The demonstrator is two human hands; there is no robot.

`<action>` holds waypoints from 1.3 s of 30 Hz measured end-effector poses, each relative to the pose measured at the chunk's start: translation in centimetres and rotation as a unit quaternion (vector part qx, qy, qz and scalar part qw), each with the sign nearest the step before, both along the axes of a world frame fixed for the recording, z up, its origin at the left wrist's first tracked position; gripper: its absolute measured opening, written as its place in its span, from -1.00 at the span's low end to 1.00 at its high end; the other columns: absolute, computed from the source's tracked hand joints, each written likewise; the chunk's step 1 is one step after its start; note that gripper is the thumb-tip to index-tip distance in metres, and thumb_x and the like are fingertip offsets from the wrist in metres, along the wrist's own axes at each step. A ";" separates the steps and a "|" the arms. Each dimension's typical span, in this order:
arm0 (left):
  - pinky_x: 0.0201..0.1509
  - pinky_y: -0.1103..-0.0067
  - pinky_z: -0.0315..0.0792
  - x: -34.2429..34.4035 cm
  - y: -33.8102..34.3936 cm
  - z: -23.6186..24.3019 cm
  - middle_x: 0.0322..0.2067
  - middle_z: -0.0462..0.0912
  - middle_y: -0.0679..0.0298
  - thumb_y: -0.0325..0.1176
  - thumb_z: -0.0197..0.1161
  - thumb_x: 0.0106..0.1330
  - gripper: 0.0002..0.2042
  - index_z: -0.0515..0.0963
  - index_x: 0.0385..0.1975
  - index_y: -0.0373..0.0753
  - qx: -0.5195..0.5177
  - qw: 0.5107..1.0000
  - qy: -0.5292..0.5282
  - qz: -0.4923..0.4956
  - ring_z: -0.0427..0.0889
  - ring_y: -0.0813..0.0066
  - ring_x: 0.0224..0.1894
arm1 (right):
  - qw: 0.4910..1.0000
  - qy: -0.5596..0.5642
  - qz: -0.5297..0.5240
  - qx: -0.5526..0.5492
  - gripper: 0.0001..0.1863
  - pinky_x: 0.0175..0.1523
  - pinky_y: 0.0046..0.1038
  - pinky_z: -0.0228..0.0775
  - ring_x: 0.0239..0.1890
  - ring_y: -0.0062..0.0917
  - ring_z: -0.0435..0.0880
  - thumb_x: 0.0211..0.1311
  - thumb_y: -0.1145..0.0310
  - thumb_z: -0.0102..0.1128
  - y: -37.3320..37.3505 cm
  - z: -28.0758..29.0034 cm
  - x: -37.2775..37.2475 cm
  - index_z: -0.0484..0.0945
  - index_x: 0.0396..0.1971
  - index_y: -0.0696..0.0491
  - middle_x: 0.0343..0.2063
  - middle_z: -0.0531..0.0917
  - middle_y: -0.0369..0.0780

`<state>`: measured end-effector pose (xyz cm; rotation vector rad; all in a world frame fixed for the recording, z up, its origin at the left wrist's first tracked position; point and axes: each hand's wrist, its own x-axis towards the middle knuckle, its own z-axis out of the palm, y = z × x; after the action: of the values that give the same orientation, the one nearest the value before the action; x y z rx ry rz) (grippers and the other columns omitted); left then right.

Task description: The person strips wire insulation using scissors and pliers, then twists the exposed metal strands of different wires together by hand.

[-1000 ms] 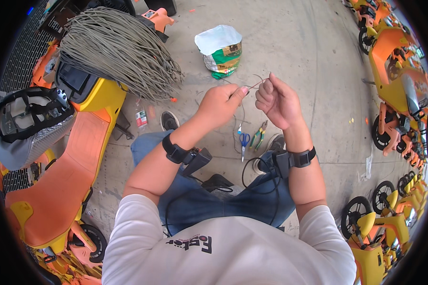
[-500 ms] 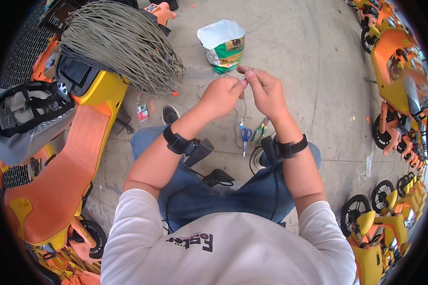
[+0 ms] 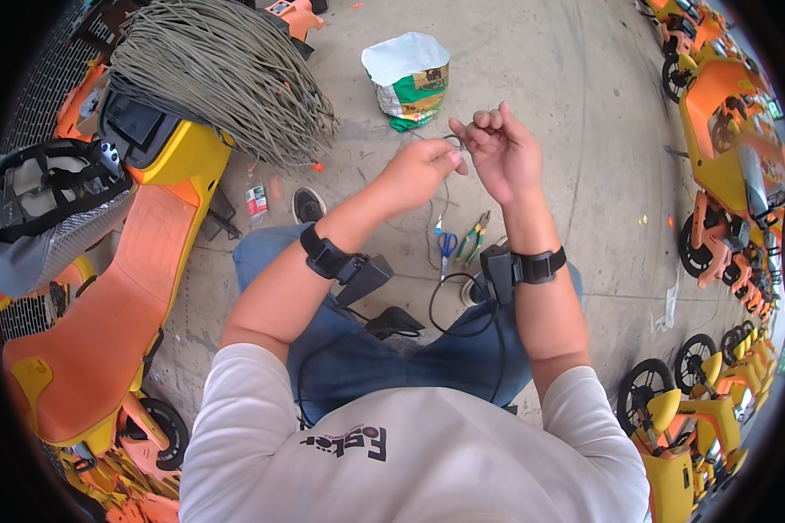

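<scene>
My left hand (image 3: 423, 173) is closed in a pinch on a thin grey cable (image 3: 432, 213), which hangs down toward the floor in a loose curve. A short dark end of it sticks up past the fingertips, close to the fingers of my right hand (image 3: 504, 157). The right palm is turned up, thumb raised and fingers partly curled but apart. I see nothing gripped in it; whether its fingers touch the cable end cannot be made out. Below the hands, blue-handled scissors (image 3: 447, 247) and green-handled pliers (image 3: 474, 237) lie on the floor between my feet.
A green and white open sack (image 3: 410, 83) stands ahead of my hands. To its left, a large bundle of grey cables (image 3: 222, 78) rests on a yellow and orange scooter (image 3: 139, 244). A bottle (image 3: 255, 200) lies near my left shoe. More scooters (image 3: 720, 131) line the right side.
My right hand has come away from the left fingertips and rolled palm up, its fingers loosening. The left hand has shifted slightly right and keeps its pinch.
</scene>
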<state>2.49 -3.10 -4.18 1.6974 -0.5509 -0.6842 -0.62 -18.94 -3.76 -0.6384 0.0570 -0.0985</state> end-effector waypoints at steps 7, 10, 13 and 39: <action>-0.46 0.60 0.21 -0.8 -1.7 0.4 -0.68 0.32 0.41 -0.24 0.02 0.33 -0.75 0.54 -0.38 -0.30 -0.075 0.994 0.061 0.051 0.25 0.68 -0.56 | 0.998 0.062 -0.009 -0.013 -0.69 -0.25 -0.41 0.32 -0.53 -0.57 0.30 0.36 0.23 -0.14 -0.4 1.6 0.5 0.33 -0.57 0.03 -0.52 0.43 -0.30; -0.54 0.74 0.02 -1.4 -2.2 1.0 -0.69 0.17 0.54 -0.22 -0.01 0.37 -0.72 0.51 -0.40 -0.31 -0.094 0.993 0.030 0.062 0.11 0.78 -0.60 | 0.996 0.034 0.059 0.063 -0.68 -0.40 -0.45 0.21 -0.57 -0.55 0.25 0.36 0.22 -0.14 -1.8 0.8 0.9 0.35 -0.57 0.05 -0.52 0.43 -0.26; -0.55 0.72 0.02 -1.4 -2.2 0.7 -0.69 0.19 0.54 -0.19 0.00 0.37 -0.71 0.51 -0.41 -0.30 -0.099 0.992 -0.029 0.073 0.12 0.78 -0.59 | 0.993 0.075 -0.022 0.090 -0.67 -0.50 -0.50 0.05 -0.63 -0.60 0.16 0.35 0.22 -0.14 -0.2 2.3 1.0 0.34 -0.59 0.05 -0.57 0.39 -0.28; -0.38 0.69 0.25 -7.2 1.8 3.8 -0.53 0.50 0.38 -0.24 0.04 0.37 -0.71 0.51 -0.48 -0.33 -0.107 0.982 0.097 -0.118 0.36 0.69 -0.44 | 0.990 0.123 0.045 0.061 -0.53 -0.56 -0.56 -0.08 -0.68 -0.67 0.00 0.36 0.16 -0.14 -0.2 6.0 -8.8 0.11 -0.78 -0.04 -0.71 0.23 -0.33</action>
<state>-4.69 -1.26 -0.39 1.3610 -0.6690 -0.9163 -9.39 -19.10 2.26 -0.5271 0.2694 0.0712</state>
